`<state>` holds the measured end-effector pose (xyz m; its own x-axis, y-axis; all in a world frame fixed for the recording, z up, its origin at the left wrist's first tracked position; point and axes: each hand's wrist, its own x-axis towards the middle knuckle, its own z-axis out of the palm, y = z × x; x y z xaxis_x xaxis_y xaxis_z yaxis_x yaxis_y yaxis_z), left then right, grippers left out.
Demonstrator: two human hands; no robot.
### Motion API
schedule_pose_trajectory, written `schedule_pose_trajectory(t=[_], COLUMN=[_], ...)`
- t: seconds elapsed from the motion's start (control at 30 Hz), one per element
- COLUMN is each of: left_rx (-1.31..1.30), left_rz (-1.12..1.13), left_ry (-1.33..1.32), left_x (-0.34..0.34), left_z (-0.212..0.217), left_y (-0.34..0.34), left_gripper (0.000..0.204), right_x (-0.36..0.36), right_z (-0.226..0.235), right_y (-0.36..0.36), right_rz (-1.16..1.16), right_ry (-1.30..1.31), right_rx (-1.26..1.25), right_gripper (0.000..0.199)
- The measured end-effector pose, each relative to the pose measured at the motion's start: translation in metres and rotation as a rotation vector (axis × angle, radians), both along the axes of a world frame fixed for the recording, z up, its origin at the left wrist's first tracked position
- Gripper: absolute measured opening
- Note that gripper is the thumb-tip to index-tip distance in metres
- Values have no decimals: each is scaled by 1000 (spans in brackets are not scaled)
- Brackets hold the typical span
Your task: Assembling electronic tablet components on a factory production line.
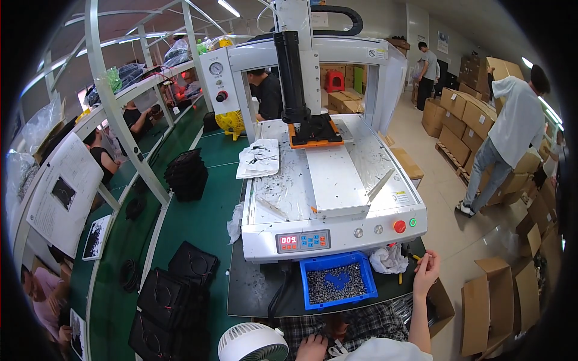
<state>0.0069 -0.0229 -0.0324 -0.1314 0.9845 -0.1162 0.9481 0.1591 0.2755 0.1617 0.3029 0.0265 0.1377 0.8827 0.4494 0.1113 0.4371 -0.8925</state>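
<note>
Right hand, lower right of frame: raised just off the right front corner of the white benchtop machine, fingers pinched shut on a small thin item with a yellow end; too small to identify. Held at bin height, probably because the supply sits close by. Left hand, bottom centre: low in the lap against plaid fabric, fingers curled; whether it grips anything I cannot tell. Blue bin, lower centre, sits directly below the machine's front control panel, filled with small dark parts and within easy reach of both hands. A crumpled white cloth lies just right of the bin. Orange fixture sits under the black vertical column, upper centre. White desk fan at bottom edge, left of the left hand. Black pouches are stacked on the green table, lower left.
</note>
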Motion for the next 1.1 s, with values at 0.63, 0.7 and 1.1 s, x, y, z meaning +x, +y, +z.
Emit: schedule_pose_trajectory(t=[0.63,0.7,1.1], left_rx=[-35,-92,-66], left_rz=[-26,94,23], left_ry=[-13,-136,-60], left_x=[-2,1,4], left_z=[5,5,9], left_y=[2,2,3], left_gripper=[40,51,48], right_x=[3,-6,2], right_z=[-5,-3,-1], right_y=[3,1,-1], right_rz=[-32,-7,-25], right_ry=[-57,-18,-55], right_rx=[-45,-32,-21], right_gripper=[13,12,13])
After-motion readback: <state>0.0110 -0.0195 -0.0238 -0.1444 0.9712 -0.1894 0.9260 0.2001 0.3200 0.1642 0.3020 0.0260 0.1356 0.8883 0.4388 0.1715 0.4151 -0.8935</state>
